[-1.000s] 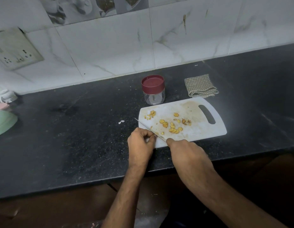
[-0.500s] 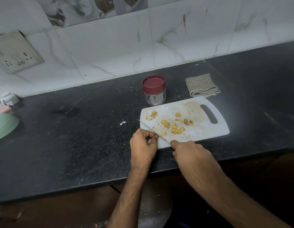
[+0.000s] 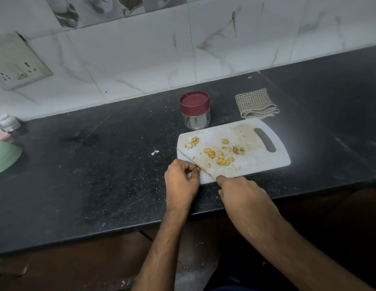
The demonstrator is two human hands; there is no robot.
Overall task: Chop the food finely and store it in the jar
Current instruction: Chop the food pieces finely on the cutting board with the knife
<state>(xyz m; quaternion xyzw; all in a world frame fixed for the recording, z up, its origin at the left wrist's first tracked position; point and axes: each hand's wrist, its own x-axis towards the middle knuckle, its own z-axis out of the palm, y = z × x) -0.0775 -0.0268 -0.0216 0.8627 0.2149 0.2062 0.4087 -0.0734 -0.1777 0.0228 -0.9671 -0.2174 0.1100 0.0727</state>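
Black stone counter (image 3: 98, 185) | left hand (image 3: 181, 181) pinches food beside steel knife blade (image 3: 193, 161) | right hand (image 3: 241, 194) grips handle | yellow sliced pieces (image 3: 221, 158) just beyond blade, on white plastic board (image 3: 256, 162) | red-lidded clear jar (image 3: 195, 110) farther ahead, lid on.

jar (image 3: 195, 111) behind board (image 3: 254, 164), cloth (image 3: 255, 103) right

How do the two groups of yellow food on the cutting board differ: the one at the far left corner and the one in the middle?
The far-left pile is chopped into small bits and sits tightly bunched; the middle slices are larger round discs, scattered loosely. The far-left pile lies nearer the jar; the middle slices lie nearer the knife. Both are yellow and rest on the cutting board.
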